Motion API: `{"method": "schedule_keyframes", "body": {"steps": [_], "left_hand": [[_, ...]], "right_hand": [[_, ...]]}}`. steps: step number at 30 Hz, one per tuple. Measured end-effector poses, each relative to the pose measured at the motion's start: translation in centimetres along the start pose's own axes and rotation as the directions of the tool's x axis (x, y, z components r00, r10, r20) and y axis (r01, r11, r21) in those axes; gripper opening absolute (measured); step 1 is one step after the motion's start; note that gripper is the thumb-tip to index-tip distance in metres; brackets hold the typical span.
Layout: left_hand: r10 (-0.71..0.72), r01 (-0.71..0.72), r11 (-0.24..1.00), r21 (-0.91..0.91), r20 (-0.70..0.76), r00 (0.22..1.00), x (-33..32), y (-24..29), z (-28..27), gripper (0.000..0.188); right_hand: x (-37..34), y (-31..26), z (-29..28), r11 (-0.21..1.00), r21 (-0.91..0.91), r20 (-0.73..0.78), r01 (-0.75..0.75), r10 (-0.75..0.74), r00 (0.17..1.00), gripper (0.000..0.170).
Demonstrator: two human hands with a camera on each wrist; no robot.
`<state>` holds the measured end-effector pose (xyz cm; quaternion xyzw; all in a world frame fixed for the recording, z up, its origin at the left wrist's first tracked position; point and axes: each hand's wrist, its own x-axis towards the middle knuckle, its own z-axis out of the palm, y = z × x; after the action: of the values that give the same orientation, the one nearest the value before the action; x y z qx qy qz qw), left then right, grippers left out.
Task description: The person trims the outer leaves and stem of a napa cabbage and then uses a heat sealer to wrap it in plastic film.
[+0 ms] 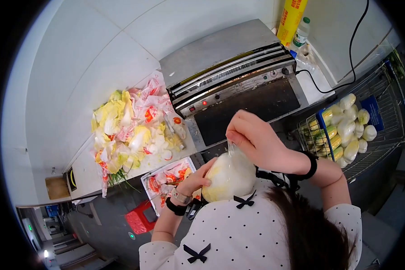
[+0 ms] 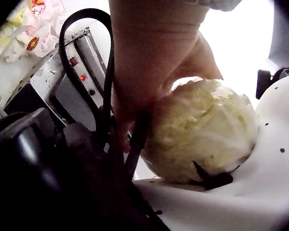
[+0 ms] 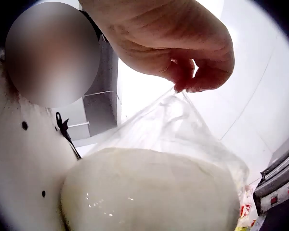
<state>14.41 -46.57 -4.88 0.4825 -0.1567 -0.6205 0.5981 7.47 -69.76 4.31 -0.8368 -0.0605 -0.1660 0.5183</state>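
Note:
A pale cabbage [image 1: 229,177] in clear film is held against the chest of the white dotted shirt. The left hand [image 1: 196,179] grips its side, fingers and thumb curved round it; in the left wrist view the hand [image 2: 159,62] lies along the cabbage [image 2: 202,130]. Above it, the right hand [image 1: 261,143] pinches the clear film [image 1: 232,150] between thumb and fingers and pulls it up into a peak. The right wrist view shows the right hand [image 3: 178,43] pinching the stretched film [image 3: 173,120] over the cabbage [image 3: 149,192].
A film-wrapping machine [image 1: 238,67] with a dark plate stands against the wall. Loose leaves [image 1: 139,137] and printed plastic lie to its left on the counter. A lined box [image 1: 168,180] and red stool [image 1: 140,218] are below. At right, a cart [image 1: 382,130] holds wrapped vegetables [image 1: 346,128].

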Motion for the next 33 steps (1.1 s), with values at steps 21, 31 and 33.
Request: {"method": "schedule_keyframes", "body": {"steps": [21,31,33], "left_hand": [[-0.256,0.256,0.96,0.114,-0.011,0.967,3.2,3.8,1.4,0.039],[-0.14,0.128,0.988,-0.089,-0.141,0.98,3.3,1.8,0.5,0.042],[-0.128,0.09,0.974,-0.206,-0.181,0.975,2.9,1.6,0.5,0.043]], "right_hand": [[-4.8,3.0,1.3,0.811,0.576,0.41,-0.101,-0.18,0.894,0.064],[-4.0,1.3,-1.1,0.882,0.416,0.325,-0.223,0.084,0.942,0.038],[-4.0,1.0,-1.6,0.911,0.374,0.262,-0.175,0.077,0.962,0.037]]}}
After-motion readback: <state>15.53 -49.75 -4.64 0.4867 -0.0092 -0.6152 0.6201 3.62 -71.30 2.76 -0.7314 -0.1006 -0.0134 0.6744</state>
